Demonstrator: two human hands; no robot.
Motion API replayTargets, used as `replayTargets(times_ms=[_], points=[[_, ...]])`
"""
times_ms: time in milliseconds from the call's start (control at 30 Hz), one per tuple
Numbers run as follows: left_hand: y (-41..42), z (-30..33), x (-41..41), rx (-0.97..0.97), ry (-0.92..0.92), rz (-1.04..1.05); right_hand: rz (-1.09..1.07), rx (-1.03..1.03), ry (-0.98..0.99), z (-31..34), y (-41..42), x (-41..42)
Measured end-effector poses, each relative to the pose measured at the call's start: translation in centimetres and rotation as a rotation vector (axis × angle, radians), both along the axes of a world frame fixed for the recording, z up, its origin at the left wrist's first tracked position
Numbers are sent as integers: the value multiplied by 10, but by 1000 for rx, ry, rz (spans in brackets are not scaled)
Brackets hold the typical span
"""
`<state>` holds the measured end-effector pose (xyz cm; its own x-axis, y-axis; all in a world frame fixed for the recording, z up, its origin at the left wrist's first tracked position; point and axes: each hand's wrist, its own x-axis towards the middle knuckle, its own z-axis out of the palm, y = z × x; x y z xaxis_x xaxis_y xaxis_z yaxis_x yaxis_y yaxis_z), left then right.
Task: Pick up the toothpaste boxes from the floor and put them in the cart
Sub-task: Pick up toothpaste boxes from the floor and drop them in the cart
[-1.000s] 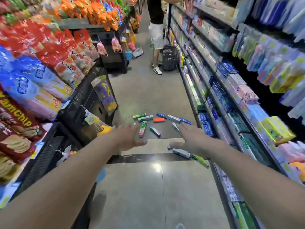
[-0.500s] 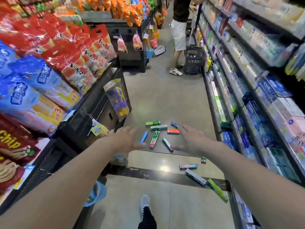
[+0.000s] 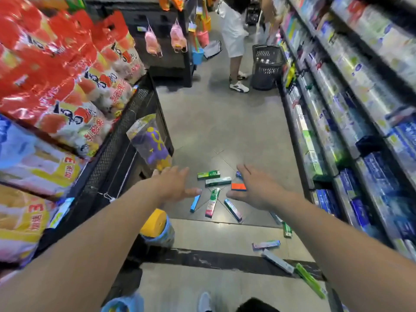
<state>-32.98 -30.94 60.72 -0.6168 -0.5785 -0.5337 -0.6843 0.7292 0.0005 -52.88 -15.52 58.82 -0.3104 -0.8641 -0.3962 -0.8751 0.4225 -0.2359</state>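
Note:
Several toothpaste boxes lie scattered on the grey aisle floor: a green box [image 3: 208, 174], a dark green box [image 3: 218, 181], an orange and blue box [image 3: 238, 187], a blue box [image 3: 195, 203], a green and pink box [image 3: 212, 202] and a teal box [image 3: 233, 210]. More boxes lie nearer me by the right shelf, among them a grey box [image 3: 277, 261] and a bright green box [image 3: 310, 280]. My left hand [image 3: 173, 185] and my right hand [image 3: 256, 190] reach forward above the far cluster, fingers spread, holding nothing. A dark basket cart [image 3: 265, 66] stands far down the aisle.
Snack bags fill a black wire rack [image 3: 126, 134] on the left. Shelves of boxed goods [image 3: 351, 122] line the right. A person in white shorts [image 3: 234, 41] stands beside the basket. A yellow-lidded tub [image 3: 157, 228] sits by the left rack. My shoe [image 3: 204, 301] shows at the bottom.
I have walked forward along the aisle, so the boxes and the basket look closer. Both hands stay outstretched and empty, now spread a little wider over the far cluster.

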Motion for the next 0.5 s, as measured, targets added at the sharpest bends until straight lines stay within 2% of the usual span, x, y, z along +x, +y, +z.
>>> replayTargets(times_ms=[267, 500], points=[[-89, -63, -73, 77, -87, 16, 28, 41, -33, -73, -97, -65], [-155, -170, -126, 202, -173, 115, -7, 139, -96, -168, -177, -134]])
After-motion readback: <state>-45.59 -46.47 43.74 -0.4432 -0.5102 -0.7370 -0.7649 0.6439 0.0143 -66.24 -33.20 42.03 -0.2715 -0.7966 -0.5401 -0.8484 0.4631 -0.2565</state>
